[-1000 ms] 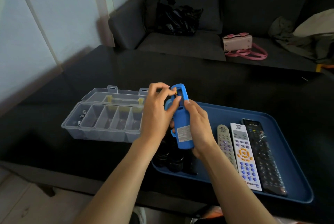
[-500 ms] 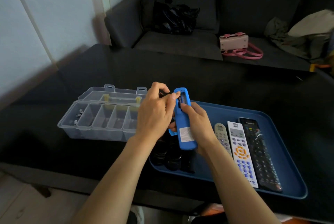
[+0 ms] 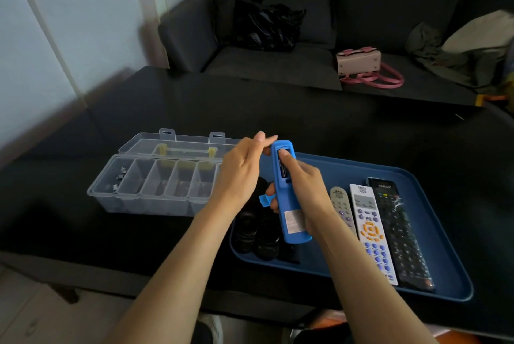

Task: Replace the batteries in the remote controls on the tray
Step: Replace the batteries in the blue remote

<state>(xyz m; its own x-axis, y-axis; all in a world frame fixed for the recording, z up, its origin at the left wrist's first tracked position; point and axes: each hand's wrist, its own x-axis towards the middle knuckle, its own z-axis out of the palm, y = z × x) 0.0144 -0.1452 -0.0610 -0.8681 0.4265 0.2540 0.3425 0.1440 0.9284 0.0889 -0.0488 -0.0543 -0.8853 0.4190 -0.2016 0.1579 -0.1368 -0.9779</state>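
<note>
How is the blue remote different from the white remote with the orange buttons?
The blue remote is held upright above the tray by the right hand, while the white remote lies flat on the blue tray. The blue remote shows its back with the battery slot open; the white remote lies buttons up. Both are long, slim remotes.

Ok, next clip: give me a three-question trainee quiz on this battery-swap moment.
1. True or false: the blue remote lies flat on the tray.
2. How many remotes lie side by side on the tray's right part? A) two B) three C) five
3. Fill in: the clear organizer box stands with its lid ____.

Key:
1. False; the right hand holds it up, a finger in its open battery compartment, the left hand beside its top.
2. B
3. open
</note>
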